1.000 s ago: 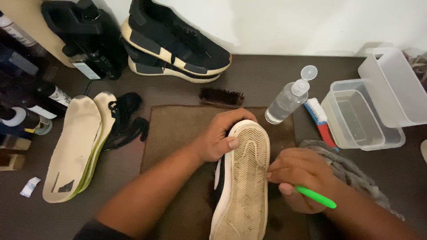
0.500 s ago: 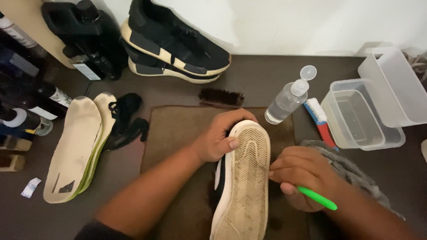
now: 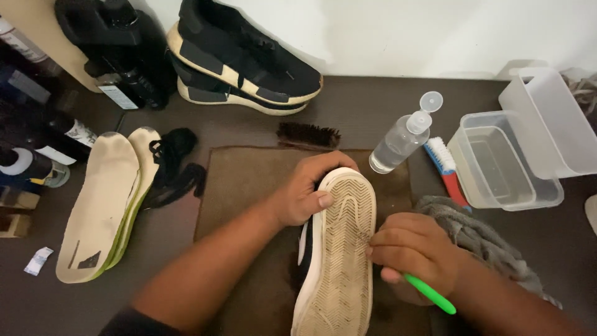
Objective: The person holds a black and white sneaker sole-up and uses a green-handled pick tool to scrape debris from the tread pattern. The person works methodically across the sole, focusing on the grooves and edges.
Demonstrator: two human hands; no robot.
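Observation:
A black sneaker (image 3: 339,249) lies sole-up on a brown mat (image 3: 249,186), its pale ridged sole facing me. My left hand (image 3: 308,190) grips the toe end, thumb on the sole's edge. My right hand (image 3: 410,252) is closed on a tool with a green handle (image 3: 430,294); its working end is hidden by my fingers and pressed against the sole's right side.
Two pale insoles (image 3: 102,205) and black laces (image 3: 174,168) lie left of the mat. A pair of black shoes (image 3: 239,59), a dark brush (image 3: 309,135), a clear bottle (image 3: 401,137), a red-blue brush (image 3: 448,171), clear tubs (image 3: 504,162) and a grey cloth (image 3: 485,242) surround it.
My right hand has shifted slightly left and down against the sole's side, with the green handle following. The left hand and the sneaker have stayed put.

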